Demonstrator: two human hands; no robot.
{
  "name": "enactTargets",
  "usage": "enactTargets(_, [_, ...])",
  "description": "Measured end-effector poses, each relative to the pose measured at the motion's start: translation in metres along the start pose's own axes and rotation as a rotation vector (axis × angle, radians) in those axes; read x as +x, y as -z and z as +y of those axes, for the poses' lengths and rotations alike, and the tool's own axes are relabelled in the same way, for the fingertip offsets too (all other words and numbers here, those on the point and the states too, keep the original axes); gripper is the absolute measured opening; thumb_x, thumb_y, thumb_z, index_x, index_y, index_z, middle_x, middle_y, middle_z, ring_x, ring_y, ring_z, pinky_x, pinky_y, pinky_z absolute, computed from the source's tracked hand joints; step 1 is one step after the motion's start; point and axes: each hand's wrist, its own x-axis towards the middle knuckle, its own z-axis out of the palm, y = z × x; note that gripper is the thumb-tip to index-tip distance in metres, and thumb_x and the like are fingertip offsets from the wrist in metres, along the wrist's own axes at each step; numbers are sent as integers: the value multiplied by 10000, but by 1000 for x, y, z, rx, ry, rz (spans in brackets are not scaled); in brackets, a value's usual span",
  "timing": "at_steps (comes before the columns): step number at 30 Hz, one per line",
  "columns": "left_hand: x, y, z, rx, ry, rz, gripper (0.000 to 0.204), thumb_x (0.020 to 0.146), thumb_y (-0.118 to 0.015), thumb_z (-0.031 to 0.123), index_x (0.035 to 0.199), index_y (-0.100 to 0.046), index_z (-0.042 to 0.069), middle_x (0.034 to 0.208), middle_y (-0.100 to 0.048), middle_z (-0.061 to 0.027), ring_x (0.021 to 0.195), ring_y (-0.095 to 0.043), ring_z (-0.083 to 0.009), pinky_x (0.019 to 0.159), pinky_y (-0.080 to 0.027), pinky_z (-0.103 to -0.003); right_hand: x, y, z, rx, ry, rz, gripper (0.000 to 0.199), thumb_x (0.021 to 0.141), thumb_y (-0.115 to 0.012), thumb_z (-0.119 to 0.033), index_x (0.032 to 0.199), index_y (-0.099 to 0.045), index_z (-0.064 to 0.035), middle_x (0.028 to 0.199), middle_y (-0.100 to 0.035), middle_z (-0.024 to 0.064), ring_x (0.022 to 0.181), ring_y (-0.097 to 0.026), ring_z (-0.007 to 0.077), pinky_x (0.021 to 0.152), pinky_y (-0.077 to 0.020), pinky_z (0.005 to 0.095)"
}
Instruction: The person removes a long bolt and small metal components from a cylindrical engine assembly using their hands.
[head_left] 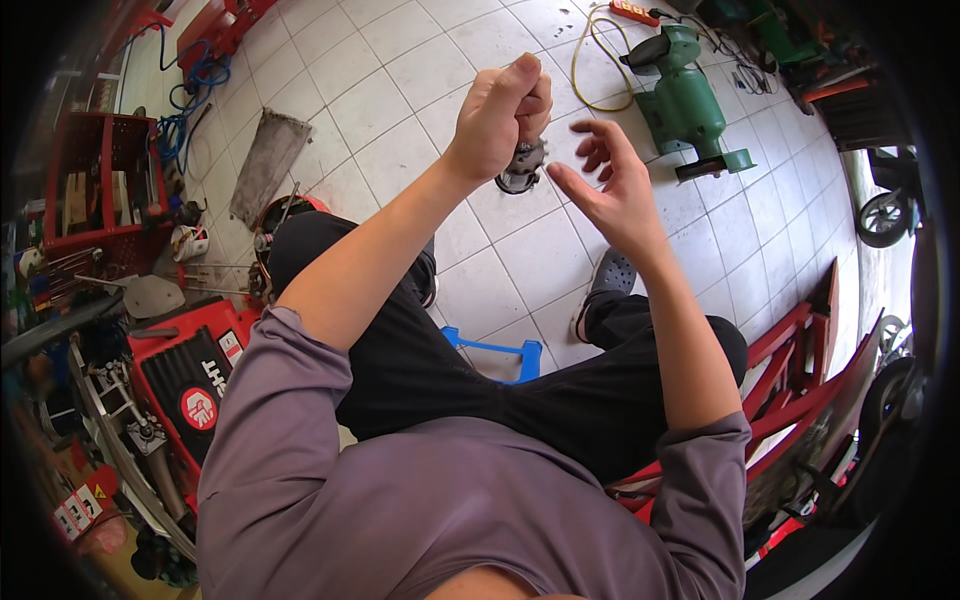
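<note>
My left hand (505, 115) is raised in a fist around a dark metal part with a notched edge (523, 166). Its rounded, ring-like lower end sticks out below my fingers, while the rest is hidden in my grip, so I cannot tell its exact kind. Just to the right of it, my right hand (612, 185) hangs in the air with fingers apart and curved. The thumb points toward the metal part without visibly touching it, and nothing shows in that hand.
A green bench grinder (690, 105) lies on the tiled floor at the far right, near a yellow cable (575, 70) and an orange power strip (633, 12). Between my legs is a blue frame (500, 347). A worn board (270, 165), red shelf (105, 180) and red toolbox (185, 385) are leftward.
</note>
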Motion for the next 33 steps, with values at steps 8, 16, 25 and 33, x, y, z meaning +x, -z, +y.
enactTargets(8, [0, 11, -6, -449, 217, -121, 604, 969, -355, 622, 608, -265, 147, 523, -238, 29, 479, -174, -119, 475, -178, -314, 12, -19, 17, 242, 0, -317, 830, 605, -910, -340, 1283, -534, -43, 1100, -650, 111, 999, -612, 213, 881, -487, 336])
enactTargets(16, [4, 10, -11, -465, 217, -11, 445, 997, -363, 454, 1045, -549, 53, 878, -572, -93, 826, -532, -209, 793, -442, -365, 7, -25, 20, 649, -365, -222, 557, 668, -878, -216, 1081, -572, -2, 858, -632, 28, 744, -590, 103, 698, -497, 254])
enactTargets(25, [4, 21, -12, 196, 224, 188, 321, 964, -617, 191, 1192, -563, -28, 1031, -681, -146, 941, -696, -230, 827, -582, -343, 15, -12, 22, 371, -310, -199, 595, 663, -870, -273, 1080, -564, 21, 847, -638, 54, 718, -587, 103, 629, -494, 252])
enactTargets(33, [13, 45, 4, 165, 44, 103, 320, 963, -612, 188, 1219, -605, -4, 1040, -697, -111, 973, -676, -178, 846, -519, -290, 19, 10, 20, 157, -307, -178, 580, 644, -858, -285, 1059, -579, 9, 854, -648, 94, 760, -609, 158, 689, -512, 300])
